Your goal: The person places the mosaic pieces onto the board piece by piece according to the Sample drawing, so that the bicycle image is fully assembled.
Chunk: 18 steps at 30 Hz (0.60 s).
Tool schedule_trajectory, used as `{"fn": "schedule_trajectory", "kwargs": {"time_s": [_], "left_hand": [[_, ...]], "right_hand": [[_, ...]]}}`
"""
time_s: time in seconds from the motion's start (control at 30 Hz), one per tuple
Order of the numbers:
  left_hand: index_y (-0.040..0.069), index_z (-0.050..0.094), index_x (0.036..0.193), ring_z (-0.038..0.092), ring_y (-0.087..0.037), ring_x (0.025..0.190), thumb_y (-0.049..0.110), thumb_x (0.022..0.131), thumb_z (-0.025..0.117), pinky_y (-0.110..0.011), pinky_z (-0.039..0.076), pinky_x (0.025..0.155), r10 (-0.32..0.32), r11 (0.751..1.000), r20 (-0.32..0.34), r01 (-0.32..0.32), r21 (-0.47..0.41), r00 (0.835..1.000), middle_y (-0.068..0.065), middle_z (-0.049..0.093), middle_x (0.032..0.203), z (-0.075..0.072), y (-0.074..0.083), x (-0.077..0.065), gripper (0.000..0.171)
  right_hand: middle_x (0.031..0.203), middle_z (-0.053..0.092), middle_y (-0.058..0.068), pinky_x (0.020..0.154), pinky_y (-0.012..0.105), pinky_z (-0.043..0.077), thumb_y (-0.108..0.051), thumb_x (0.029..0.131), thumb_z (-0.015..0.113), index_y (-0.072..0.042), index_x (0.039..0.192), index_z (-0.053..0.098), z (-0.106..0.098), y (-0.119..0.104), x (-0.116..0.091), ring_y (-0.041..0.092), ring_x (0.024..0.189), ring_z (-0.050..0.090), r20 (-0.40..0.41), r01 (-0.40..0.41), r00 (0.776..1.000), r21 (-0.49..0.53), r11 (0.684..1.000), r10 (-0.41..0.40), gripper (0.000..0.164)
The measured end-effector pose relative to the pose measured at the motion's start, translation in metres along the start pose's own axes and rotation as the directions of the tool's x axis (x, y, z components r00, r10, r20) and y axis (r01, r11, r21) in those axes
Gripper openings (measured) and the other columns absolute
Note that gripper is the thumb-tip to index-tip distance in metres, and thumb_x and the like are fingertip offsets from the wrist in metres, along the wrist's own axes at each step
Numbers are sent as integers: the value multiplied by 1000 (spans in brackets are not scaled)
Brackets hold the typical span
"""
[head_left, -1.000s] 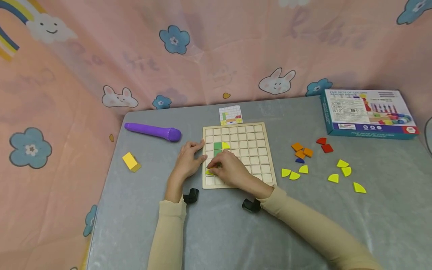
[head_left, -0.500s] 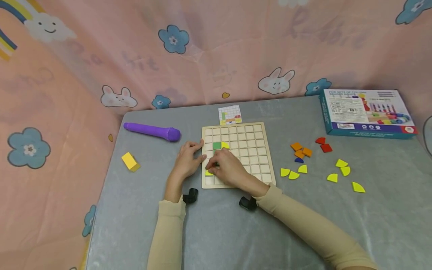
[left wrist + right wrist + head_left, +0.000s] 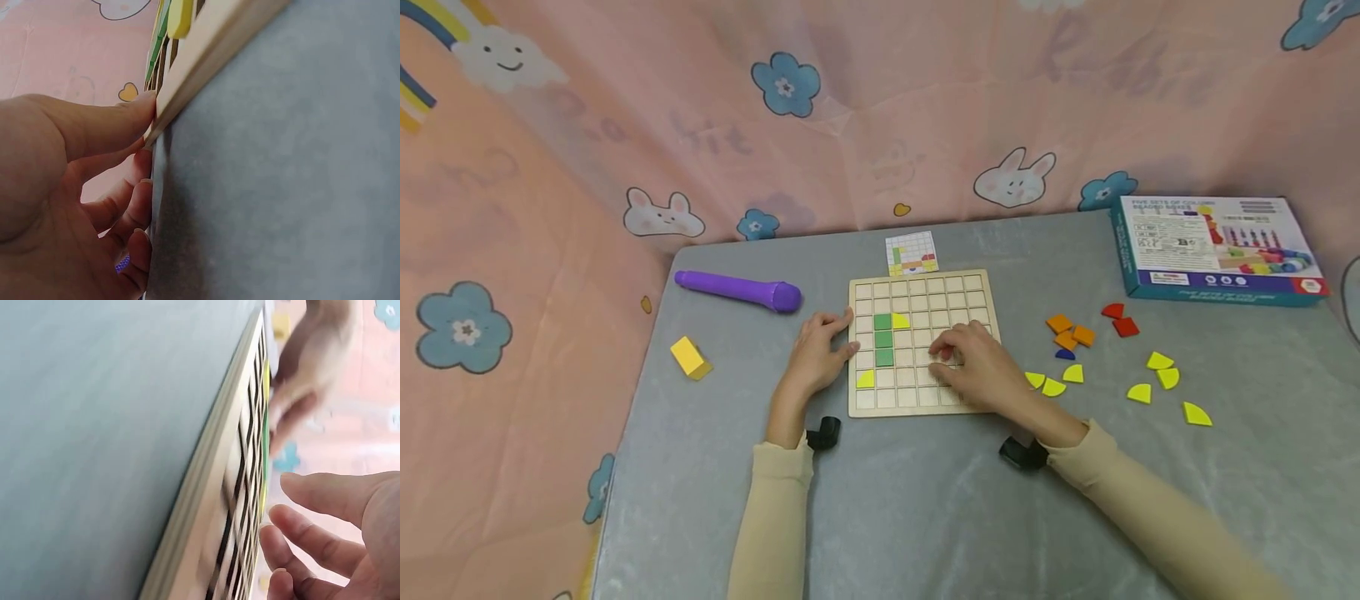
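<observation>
A wooden grid board (image 3: 962,409) lies mid-table. Three green squares (image 3: 883,339) form a column in its cells, with a yellow quarter-round tile (image 3: 901,321) beside the top one and another yellow tile (image 3: 866,379) lower left. My left hand (image 3: 816,358) touches the board's left edge with thumb and fingertips; in the left wrist view its thumb (image 3: 119,128) lies against the wooden rim. Over the board's right half is my right hand (image 3: 977,367), its fingers loosely bent and apart. Nothing shows between the thumb and fingers in the right wrist view.
A pattern card (image 3: 912,253) lies behind the board. To the right are orange tiles (image 3: 1064,342), red tiles (image 3: 1125,327), a blue piece (image 3: 1065,354) and several yellow quarter-rounds (image 3: 1168,379). A boxed set (image 3: 1225,250), purple microphone (image 3: 737,290) and yellow block (image 3: 690,358) stand farther out.
My right hand has moved right, away from the lower-left cells, uncovering the green column and the lower yellow tile. My left hand stays at the board's edge.
</observation>
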<state>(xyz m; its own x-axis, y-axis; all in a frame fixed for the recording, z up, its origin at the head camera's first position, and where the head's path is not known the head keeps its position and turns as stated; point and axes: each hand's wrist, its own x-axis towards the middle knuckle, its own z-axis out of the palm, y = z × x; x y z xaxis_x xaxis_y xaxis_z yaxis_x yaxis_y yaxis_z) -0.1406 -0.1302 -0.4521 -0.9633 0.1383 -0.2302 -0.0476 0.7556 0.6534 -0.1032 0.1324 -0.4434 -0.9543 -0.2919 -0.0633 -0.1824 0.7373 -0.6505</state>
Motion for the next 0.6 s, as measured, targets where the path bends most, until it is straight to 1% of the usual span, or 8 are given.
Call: {"fn": "schedule_trajectory", "kwargs": {"time_s": [0.1, 0.17, 0.3, 0.37, 0.47, 0.53, 0.6], "left_hand": [[15, 47, 160, 42, -34, 144, 21, 104, 69, -54, 31, 123, 0, 1000, -4, 0, 0, 1000, -16, 51, 151, 0, 0, 0, 61], [15, 47, 160, 42, -34, 143, 21, 104, 69, -54, 32, 123, 2, 1000, -3, -2, 3, 1000, -16, 51, 151, 0, 0, 0, 61], [14, 47, 160, 42, -35, 144, 21, 104, 70, -55, 32, 122, 4, 1000, 0, -4, 8, 1000, -17, 50, 151, 0, 0, -1, 61], [15, 47, 160, 42, -35, 144, 21, 104, 70, -55, 32, 122, 2, 1000, 0, -2, 7, 1000, -17, 50, 152, 0, 0, -1, 61], [15, 47, 160, 42, -35, 143, 21, 103, 70, -55, 32, 122, 4, 1000, -3, -4, 5, 1000, -17, 50, 152, 0, 0, -1, 62], [15, 46, 160, 42, -35, 144, 21, 104, 70, -55, 32, 122, 3, 1000, -1, -3, 6, 1000, -17, 50, 152, 0, 1, -1, 62], [15, 46, 161, 41, -35, 144, 21, 104, 70, -55, 32, 123, 3, 1000, 1, -3, 8, 1000, -17, 49, 152, 0, 1, -1, 62]], "right_hand": [[99, 66, 8, 79, 38, 42, -18, 96, 77, -8, 107, 76, -18, 21, -12, 27, 97, 52, -25, -30, 999, 2, 1000, 30, 15], [103, 67, 11, 83, 42, 44, -18, 97, 78, -7, 110, 75, -27, 34, -22, 29, 101, 54, -56, -51, 997, 9, 999, 52, 17], [113, 69, 16, 94, 51, 43, -17, 96, 80, -4, 113, 75, -40, 57, -43, 34, 109, 54, -124, -69, 990, 11, 998, 69, 22], [118, 68, 19, 98, 55, 43, -18, 94, 82, -3, 114, 74, -45, 66, -52, 37, 114, 53, -137, -74, 988, 6, 997, 74, 26], [125, 64, 21, 102, 62, 43, -21, 91, 85, -3, 119, 72, -53, 76, -65, 40, 120, 48, -89, -104, 991, -21, 994, 102, 36], [126, 62, 21, 102, 63, 44, -21, 89, 87, -3, 123, 71, -57, 80, -71, 40, 120, 47, -47, -121, 992, -44, 992, 119, 41], [127, 62, 21, 102, 64, 45, -19, 88, 87, -3, 123, 71, -60, 82, -76, 39, 119, 47, -16, -127, 992, -63, 990, 126, 42]]}}
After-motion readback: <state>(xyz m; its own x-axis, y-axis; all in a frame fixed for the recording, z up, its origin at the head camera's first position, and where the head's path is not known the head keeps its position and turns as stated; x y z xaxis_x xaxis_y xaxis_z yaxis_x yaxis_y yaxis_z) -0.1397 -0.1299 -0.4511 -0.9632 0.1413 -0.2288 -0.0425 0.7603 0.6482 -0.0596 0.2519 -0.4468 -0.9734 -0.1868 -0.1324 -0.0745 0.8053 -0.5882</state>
